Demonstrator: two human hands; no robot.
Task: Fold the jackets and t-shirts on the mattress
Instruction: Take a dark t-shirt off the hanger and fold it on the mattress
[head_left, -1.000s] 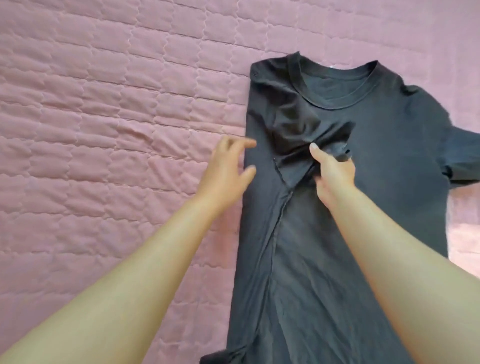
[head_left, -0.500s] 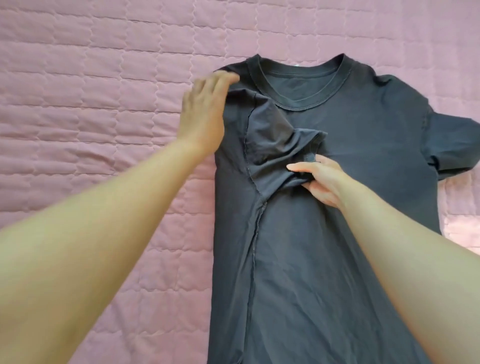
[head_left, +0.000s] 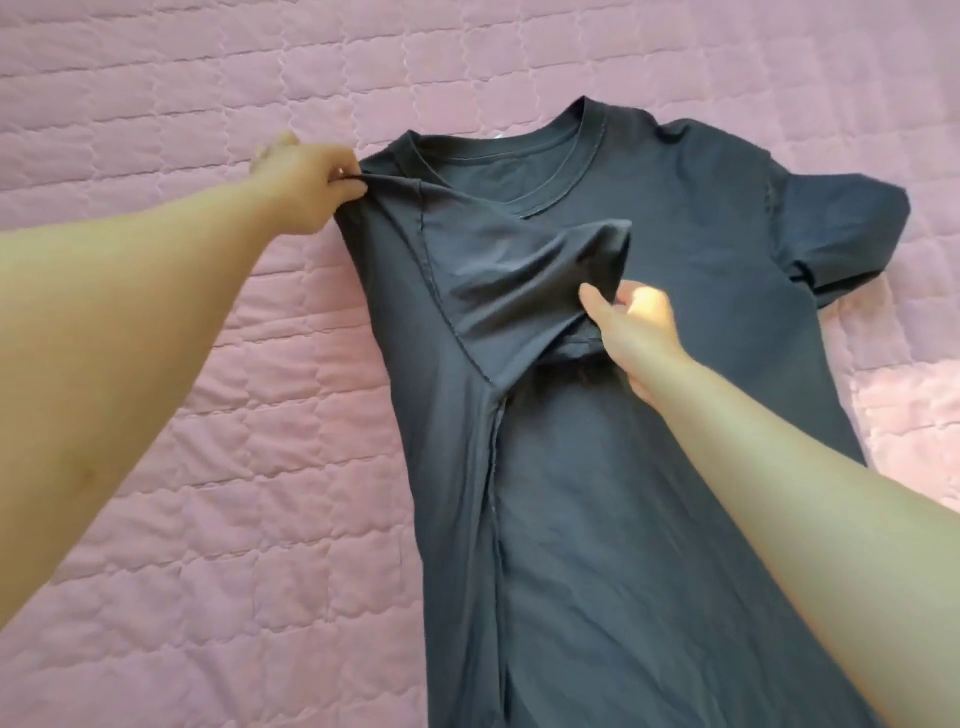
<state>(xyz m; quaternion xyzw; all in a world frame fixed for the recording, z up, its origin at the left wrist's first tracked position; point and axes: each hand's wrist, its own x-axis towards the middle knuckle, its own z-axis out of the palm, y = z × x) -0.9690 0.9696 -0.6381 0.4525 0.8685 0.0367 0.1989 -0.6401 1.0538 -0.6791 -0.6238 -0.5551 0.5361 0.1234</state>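
The dark t-shirt lies flat on the mattress, collar far and hem near, running out of the bottom of the view. Its left side is turned in over the chest. The left hand pinches the shoulder fold at the far left edge. The right hand grips the cuff of the folded-in sleeve near the middle, though its fingertips are hidden by cloth, so how deep the hold goes is unclear.

The sleeve is bunched and puffed up, not flat. If it is let go like this, a lump will likely be trapped under the next fold. Pulling harder at the shoulder could drag the collar off line or skew the long side fold, which already wrinkles along the seam. The right sleeve is spread out and not yet folded.

The mattress has a pink quilted cover, soft and slightly rumpled, so cloth may cling and shift with it. Nothing else of the room shows.
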